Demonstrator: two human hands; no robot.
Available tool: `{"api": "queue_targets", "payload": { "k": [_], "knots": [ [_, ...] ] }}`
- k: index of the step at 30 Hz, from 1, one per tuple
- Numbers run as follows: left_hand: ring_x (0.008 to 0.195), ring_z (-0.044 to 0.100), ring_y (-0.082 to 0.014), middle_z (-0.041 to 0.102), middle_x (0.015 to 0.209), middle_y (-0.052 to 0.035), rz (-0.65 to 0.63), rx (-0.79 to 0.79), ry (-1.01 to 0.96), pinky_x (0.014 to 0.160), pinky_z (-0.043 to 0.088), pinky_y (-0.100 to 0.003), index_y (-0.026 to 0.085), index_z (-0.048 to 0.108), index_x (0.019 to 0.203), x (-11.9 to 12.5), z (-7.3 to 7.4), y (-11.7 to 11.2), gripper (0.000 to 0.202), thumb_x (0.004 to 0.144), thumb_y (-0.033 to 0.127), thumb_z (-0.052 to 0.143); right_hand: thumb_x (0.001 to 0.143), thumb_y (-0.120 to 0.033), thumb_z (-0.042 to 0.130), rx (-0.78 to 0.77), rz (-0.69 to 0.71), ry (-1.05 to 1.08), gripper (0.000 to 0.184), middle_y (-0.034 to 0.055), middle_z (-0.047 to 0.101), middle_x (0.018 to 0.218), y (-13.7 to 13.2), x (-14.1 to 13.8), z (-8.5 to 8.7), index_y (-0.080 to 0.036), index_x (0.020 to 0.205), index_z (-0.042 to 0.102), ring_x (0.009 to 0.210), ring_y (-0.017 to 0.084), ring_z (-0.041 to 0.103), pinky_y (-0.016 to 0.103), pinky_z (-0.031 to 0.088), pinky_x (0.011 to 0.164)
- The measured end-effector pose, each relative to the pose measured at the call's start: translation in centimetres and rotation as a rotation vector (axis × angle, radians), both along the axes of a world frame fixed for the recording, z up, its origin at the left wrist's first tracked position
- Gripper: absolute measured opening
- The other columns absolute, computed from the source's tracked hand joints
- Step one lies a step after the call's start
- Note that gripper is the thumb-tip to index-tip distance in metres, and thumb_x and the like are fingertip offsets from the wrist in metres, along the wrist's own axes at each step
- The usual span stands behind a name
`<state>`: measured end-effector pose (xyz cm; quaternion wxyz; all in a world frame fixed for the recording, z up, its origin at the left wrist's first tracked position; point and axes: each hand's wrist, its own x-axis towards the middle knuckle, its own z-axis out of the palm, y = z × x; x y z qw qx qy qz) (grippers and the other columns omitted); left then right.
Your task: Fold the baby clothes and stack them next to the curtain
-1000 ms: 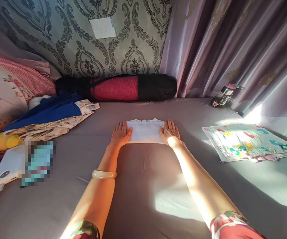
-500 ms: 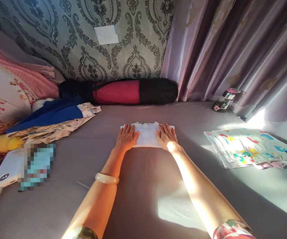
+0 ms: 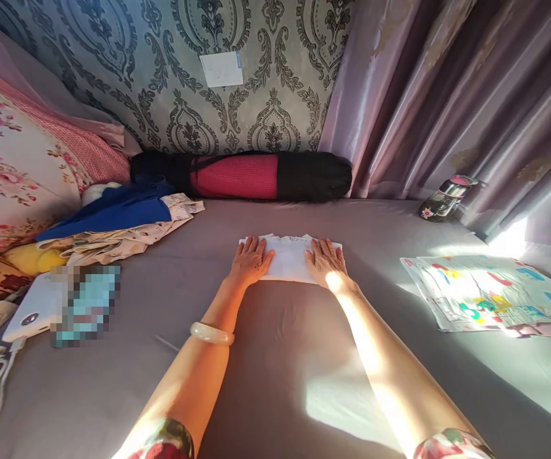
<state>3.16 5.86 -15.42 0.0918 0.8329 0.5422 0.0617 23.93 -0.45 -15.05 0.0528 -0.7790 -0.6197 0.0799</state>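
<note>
A white folded cloth [image 3: 289, 260] lies flat on the grey bed sheet [image 3: 270, 370] in front of me. My left hand [image 3: 250, 261] rests palm down over its left end, fingers stretched forward. Over the right end lies my right hand [image 3: 327, 261], also flat with its fingers spread a little. Both thumbs point inward across the cloth. The fabric under the palms is hidden. A pale bangle [image 3: 212, 333] circles my left forearm.
Left: a pile of clothes with a blue garment [image 3: 113, 213], a white power bank [image 3: 36, 306] with cables, and a pixelated pale-blue item [image 3: 88, 306]. Behind: a black-and-red roll bag [image 3: 237, 176]. Right: a folded patterned cloth [image 3: 490, 293] and a bottle [image 3: 447, 199] by the curtain [image 3: 399, 95].
The whole view has shifted, so the surroundings sit slightly further right in the picture. Both hands stay flat on the white cloth in the same places.
</note>
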Motion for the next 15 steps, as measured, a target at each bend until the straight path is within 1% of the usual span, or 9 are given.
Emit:
{"api": "queue_targets", "payload": {
  "k": [3,6,10,15],
  "knots": [
    [0.150,0.024,-0.0311,0.034,0.159,-0.0160,-0.009,0.046,-0.016,0.122,0.018,-0.051,0.012,0.040,0.148,0.4,0.6,-0.5,0.058,0.102,0.045,0.027,0.104,-0.042,0.013,0.034,0.039,-0.006,0.062,0.0108,0.021,0.165,0.0,-0.5,0.4,-0.014,0.157,0.028,0.153,0.026,0.011,0.053,0.009,0.123],
    [0.151,0.022,-0.0288,0.033,0.160,-0.0149,-0.070,0.070,-0.031,0.123,0.017,-0.049,0.010,0.040,0.149,1.2,1.0,-1.2,0.057,0.103,0.043,0.025,0.104,-0.040,0.017,0.070,0.111,0.016,0.060,0.0096,0.021,0.164,-0.1,-1.3,0.6,-0.014,0.156,0.030,0.152,0.025,0.013,0.052,0.012,0.123],
    [0.151,0.022,-0.0269,0.030,0.162,-0.0114,-0.144,0.028,-0.024,0.124,0.017,-0.047,0.015,0.038,0.151,2.2,0.6,-1.8,0.057,0.104,0.044,0.026,0.104,-0.037,0.019,0.096,0.154,0.095,0.060,0.0135,0.024,0.163,-0.3,-2.1,0.2,-0.011,0.155,0.034,0.151,0.028,0.017,0.054,0.013,0.122],
    [0.151,0.021,-0.0271,0.028,0.163,-0.0107,-0.137,-0.013,-0.011,0.124,0.016,-0.048,0.015,0.034,0.153,2.4,0.3,-1.9,0.058,0.103,0.045,0.025,0.103,-0.037,0.019,0.121,0.151,0.113,0.060,0.0133,0.027,0.162,-0.4,-2.2,-0.1,-0.011,0.154,0.037,0.151,0.030,0.020,0.056,0.014,0.121]
  ]
}}
